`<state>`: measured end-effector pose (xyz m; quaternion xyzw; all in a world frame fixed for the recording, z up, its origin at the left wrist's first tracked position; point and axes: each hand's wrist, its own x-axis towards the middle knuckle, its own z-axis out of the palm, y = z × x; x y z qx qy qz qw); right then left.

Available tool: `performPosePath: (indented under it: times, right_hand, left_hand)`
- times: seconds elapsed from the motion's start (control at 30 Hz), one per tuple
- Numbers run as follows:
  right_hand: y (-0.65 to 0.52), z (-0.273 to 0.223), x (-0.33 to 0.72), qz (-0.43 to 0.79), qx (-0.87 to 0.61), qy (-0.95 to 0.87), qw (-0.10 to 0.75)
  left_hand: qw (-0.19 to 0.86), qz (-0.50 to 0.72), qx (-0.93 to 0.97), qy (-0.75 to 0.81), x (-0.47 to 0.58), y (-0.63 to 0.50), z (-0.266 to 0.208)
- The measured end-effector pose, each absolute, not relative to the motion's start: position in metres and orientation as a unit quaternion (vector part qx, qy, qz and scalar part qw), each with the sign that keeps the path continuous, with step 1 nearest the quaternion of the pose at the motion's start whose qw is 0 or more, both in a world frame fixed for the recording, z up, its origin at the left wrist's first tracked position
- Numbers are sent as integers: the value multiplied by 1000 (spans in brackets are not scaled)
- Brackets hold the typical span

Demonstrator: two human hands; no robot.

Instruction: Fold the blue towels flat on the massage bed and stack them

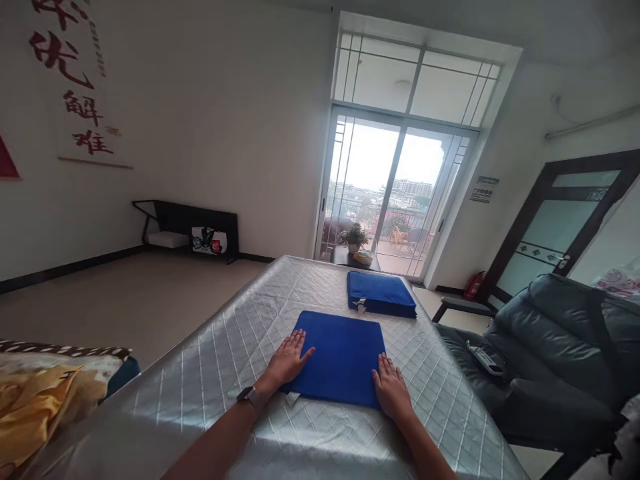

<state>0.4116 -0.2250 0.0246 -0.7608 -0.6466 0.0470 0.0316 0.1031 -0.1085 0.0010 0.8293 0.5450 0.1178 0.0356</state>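
A flat blue fabric square (pixel 340 360) lies on the silvery quilted table cover (pixel 215 373), with a small white tag at its near left corner. On its left edge rests my left hand (pixel 290 359), palm down with the fingers stretched out; a watch (pixel 246 394) is on that wrist. My right hand (pixel 392 388) lies flat along the opposite edge, fingers straight and the thumb a little apart. Neither hand grasps anything. Just beyond, toward the far right, is a neat stack of similar blue fabric pieces (pixel 383 292), with white tags showing at its front.
To the right stands a dark leather armchair (pixel 545 347) with a device (pixel 485 359) on its seat. A small table with a potted plant (pixel 355 237) is past the far end. Yellow cloth (pixel 35 413) lies at the lower left. A black bench (pixel 197 227) lines the wall.
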Motion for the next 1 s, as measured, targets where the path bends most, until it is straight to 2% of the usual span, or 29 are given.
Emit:
performPosePath:
  times: [0.27,1.0]
  right_hand:
    - [-223,19,413,55,-764,-641,48]
    - [-231,32,408,79,-759,-641,78]
  left_hand:
    - [8,127,835,536,101,-103,-8]
    - [19,104,844,525,91,-97,-17]
